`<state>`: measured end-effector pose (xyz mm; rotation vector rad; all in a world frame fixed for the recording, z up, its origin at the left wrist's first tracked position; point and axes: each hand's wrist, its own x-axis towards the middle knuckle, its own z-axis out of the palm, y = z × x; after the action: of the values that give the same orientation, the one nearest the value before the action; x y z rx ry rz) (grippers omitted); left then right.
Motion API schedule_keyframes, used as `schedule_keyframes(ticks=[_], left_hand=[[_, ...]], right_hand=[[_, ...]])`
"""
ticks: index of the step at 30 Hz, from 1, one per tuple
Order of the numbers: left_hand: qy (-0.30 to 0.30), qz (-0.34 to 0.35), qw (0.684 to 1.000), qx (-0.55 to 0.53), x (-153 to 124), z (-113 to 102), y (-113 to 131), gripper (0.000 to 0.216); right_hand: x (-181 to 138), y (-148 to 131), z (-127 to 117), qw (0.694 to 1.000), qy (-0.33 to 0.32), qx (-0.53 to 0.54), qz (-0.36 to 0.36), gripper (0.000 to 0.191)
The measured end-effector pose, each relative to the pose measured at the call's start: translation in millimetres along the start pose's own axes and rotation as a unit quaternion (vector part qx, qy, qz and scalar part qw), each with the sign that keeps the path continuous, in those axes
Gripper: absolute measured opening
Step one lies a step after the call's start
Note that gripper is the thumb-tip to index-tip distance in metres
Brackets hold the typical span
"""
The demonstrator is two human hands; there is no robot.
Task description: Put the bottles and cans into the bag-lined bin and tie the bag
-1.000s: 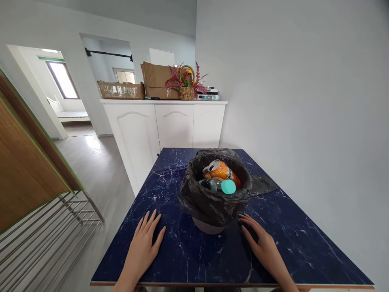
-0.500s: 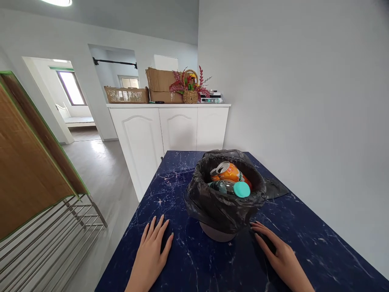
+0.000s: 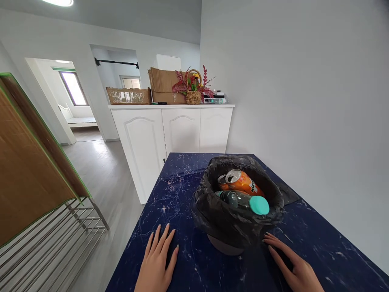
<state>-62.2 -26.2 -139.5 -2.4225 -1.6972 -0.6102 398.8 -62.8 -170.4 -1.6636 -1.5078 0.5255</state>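
Observation:
A small bin (image 3: 225,245) lined with a black plastic bag (image 3: 231,223) stands on a dark blue marble-patterned table (image 3: 185,182). Inside it lie an orange soda can (image 3: 243,182), a second can (image 3: 223,178) partly hidden behind it, and a clear plastic bottle (image 3: 237,199) with a turquoise cap (image 3: 259,205). To the left of the bin, my left hand (image 3: 158,259) rests palm down on the tabletop, fingers spread, holding nothing. My right hand (image 3: 293,261) lies on the table at the bin's near right, fingers stretched out near the bag's lower edge; whether they touch it I cannot tell.
Behind the table stands a white cabinet (image 3: 182,129) bearing cardboard boxes (image 3: 129,96) and a flower basket (image 3: 193,97). A white wall (image 3: 304,101) runs along the right. At left are a metal rack (image 3: 60,243) and a brown panel (image 3: 33,162) with green edging.
The view has shifted slightly, so the bin and both hands appear lower and further right. Both hands keep nearly the same pose on the table.

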Motion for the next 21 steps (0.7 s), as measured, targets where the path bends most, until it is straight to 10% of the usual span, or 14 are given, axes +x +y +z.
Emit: schedule_keyframes(ticks=[21], left_hand=[[0.036,-0.01,0.999,-0.015,3,-3,0,0.053]], right_hand=[[3,-18,-5,0.998,-0.039,0.048,-0.027,0.045]])
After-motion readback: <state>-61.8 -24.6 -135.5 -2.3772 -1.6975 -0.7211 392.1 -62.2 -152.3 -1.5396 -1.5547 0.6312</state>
